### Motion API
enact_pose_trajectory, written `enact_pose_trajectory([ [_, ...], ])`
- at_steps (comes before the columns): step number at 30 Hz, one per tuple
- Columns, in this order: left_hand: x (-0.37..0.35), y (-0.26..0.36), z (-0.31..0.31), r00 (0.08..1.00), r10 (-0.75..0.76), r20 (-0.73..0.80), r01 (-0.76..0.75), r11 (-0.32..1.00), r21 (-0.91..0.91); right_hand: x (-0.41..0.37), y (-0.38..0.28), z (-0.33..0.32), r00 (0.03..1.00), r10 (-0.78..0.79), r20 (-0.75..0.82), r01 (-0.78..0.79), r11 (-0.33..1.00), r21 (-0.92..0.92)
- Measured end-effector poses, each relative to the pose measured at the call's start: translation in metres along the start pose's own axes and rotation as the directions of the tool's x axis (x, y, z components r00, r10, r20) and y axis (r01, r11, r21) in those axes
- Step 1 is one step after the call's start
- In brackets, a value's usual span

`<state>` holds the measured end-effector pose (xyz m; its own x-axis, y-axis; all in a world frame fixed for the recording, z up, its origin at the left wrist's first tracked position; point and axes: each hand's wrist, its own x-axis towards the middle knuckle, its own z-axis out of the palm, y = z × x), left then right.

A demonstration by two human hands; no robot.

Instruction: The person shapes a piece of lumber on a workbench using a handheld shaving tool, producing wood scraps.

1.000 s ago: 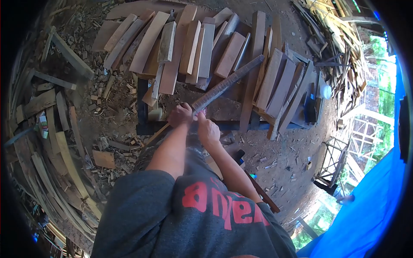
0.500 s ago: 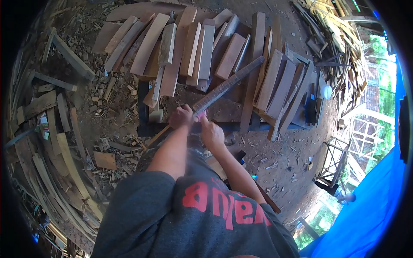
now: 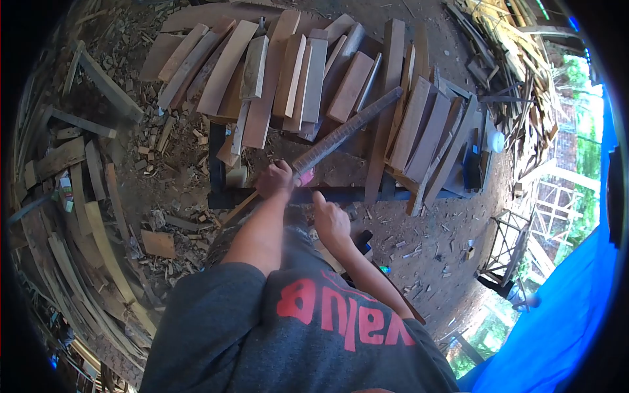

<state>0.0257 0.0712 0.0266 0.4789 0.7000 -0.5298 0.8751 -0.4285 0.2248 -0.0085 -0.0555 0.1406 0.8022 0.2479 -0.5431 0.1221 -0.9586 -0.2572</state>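
Note:
My left hand (image 3: 275, 179) is closed at the near end of a long grey-brown strip (image 3: 347, 132) with evenly spaced cross marks. That strip slants up and right over the bench, its far end overlapping the boards. A thin pale stick (image 3: 241, 207) shows below the hand, in line with the strip. Beside the left fingers is a small pink thing (image 3: 306, 177). My right hand (image 3: 332, 221) is a little below and right of the pink thing, fingers curled and thumb pointing up. What it grips, if anything, I cannot make out.
Many cut boards (image 3: 344, 85) lie side by side across a dark-framed bench (image 3: 393, 194). A white container (image 3: 496, 141) stands at its right end. Scrap wood (image 3: 108, 242) is heaped on the left, offcuts litter the ground, and a blue tarp (image 3: 557, 314) hangs at right.
My right hand has drawn back down and right from the pink thing, which now shows more fully. The left hand and the marked strip have hardly moved.

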Motion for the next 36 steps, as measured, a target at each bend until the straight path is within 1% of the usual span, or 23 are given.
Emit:
enact_pose_trajectory([
  [2,-0.003,-0.002,-0.001,1.0,-0.003,0.001,0.003,1.0,0.013,-0.008,0.005,0.004,1.0,0.031,0.001,-0.031,0.999,0.009],
  [3,-0.001,0.001,-0.001,1.0,-0.009,0.006,0.009,1.0,0.003,-0.003,-0.002,0.001,0.996,0.085,0.029,-0.085,0.996,-0.001],
  [4,-0.001,0.001,-0.002,1.0,-0.013,0.012,0.013,1.0,-0.004,0.01,-0.006,0.006,0.996,0.086,0.032,-0.086,0.996,0.001],
  [6,0.001,-0.002,0.004,1.0,0.014,-0.006,-0.014,1.0,0.0,0.04,-0.012,0.019,0.999,-0.007,-0.05,0.01,0.998,0.065],
  [7,0.002,-0.004,0.007,0.999,0.034,-0.026,-0.034,0.999,0.001,0.049,-0.013,0.023,0.995,-0.033,-0.095,0.038,0.998,0.045],
  [8,0.001,-0.006,0.006,0.999,0.04,-0.028,-0.039,0.999,0.008,0.044,-0.012,0.022,0.995,-0.029,-0.097,0.035,0.998,0.053],
  [10,0.0,-0.001,0.004,1.0,-0.014,-0.016,0.014,1.0,-0.001,0.028,-0.007,0.007,0.993,-0.073,-0.095,0.08,0.994,0.07],
  [11,0.003,0.003,0.003,1.0,-0.016,-0.02,0.016,1.0,-0.009,0.018,-0.005,-0.001,0.992,-0.08,-0.099,0.087,0.994,0.064],
  [13,-0.001,-0.001,0.002,1.0,0.003,-0.016,-0.003,1.0,0.002,-0.011,-0.001,-0.01,1.0,0.019,-0.002,-0.019,1.0,-0.007],
  [17,-0.003,-0.002,0.001,1.0,0.015,-0.007,-0.015,1.0,-0.01,0.015,-0.005,0.012,0.999,0.047,-0.021,-0.047,0.999,0.02],
  [19,0.002,-0.004,0.007,0.999,0.043,-0.032,-0.042,0.998,0.041,0.047,-0.012,0.023,0.991,-0.056,-0.122,0.067,0.994,0.084],
  [20,0.004,-0.005,0.006,0.998,0.047,-0.039,-0.045,0.998,0.045,0.047,-0.013,0.021,0.99,-0.058,-0.126,0.07,0.993,0.092],
  [22,0.001,-0.003,0.007,0.999,0.017,-0.033,-0.016,1.0,0.024,0.041,-0.008,0.014,0.996,-0.06,-0.064,0.064,0.995,0.07],
  [23,0.005,0.001,0.008,0.999,0.021,-0.038,-0.02,1.0,0.015,0.033,-0.006,0.005,0.995,-0.063,-0.073,0.068,0.996,0.065],
  [25,0.003,-0.005,0.011,0.999,0.022,-0.04,-0.021,0.999,0.03,-0.001,-0.006,-0.007,1.0,0.016,0.003,-0.016,1.0,-0.011],
  [26,0.002,-0.003,0.007,0.999,0.013,-0.036,-0.012,1.0,0.027,-0.001,-0.007,-0.007,1.0,0.013,0.011,-0.013,1.0,-0.018],
  [28,-0.001,0.0,-0.001,1.0,0.001,-0.005,-0.001,1.0,-0.01,-0.002,-0.008,-0.005,0.996,0.085,0.015,-0.085,0.996,-0.008],
  [29,-0.001,-0.001,0.001,1.0,-0.001,-0.002,0.001,1.0,-0.009,0.009,-0.011,-0.002,0.998,0.057,0.005,-0.057,0.998,0.032],
  [30,0.0,-0.004,0.003,1.0,0.021,-0.017,-0.021,1.0,0.008,0.024,-0.013,0.008,0.998,0.063,0.006,-0.063,0.997,0.037],
  [32,0.003,-0.003,0.007,0.998,0.052,-0.041,-0.052,0.998,0.021,0.051,-0.018,0.019,0.993,-0.037,-0.109,0.042,0.998,0.047],
  [36,0.003,-0.001,0.008,0.997,0.036,-0.062,-0.036,0.999,0.006,0.025,-0.015,-0.002,0.994,-0.056,-0.091,0.06,0.997,0.043],
])
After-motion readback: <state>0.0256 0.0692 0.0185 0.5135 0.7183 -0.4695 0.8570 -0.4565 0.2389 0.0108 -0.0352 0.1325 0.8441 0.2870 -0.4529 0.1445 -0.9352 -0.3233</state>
